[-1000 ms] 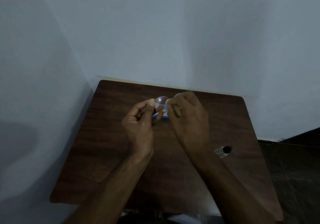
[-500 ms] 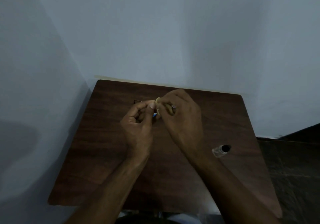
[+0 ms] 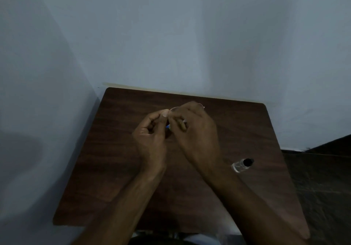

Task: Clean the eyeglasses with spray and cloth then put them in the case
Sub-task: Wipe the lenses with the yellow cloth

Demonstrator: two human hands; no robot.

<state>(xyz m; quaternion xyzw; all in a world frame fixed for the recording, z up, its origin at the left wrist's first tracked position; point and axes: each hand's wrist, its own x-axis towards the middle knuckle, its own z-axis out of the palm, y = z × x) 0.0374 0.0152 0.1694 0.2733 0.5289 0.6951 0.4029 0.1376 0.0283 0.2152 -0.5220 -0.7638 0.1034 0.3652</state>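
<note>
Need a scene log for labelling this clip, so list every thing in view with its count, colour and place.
table: one, dark brown wood, pushed into the wall corner
spray bottle: one, clear with a black cap, on the table's right side, apart from the hands
eyeglasses: one pair, clear lens and a blue bit showing, held above the table's middle, mostly hidden by the hands
cloth: one, yellowish, against the eyeglasses
wall: pale grey-blue, behind and left of the table
floor: dark, right of the table
left hand: one, fingers pinch the eyeglasses
right hand: one, fingers hold the cloth
</note>
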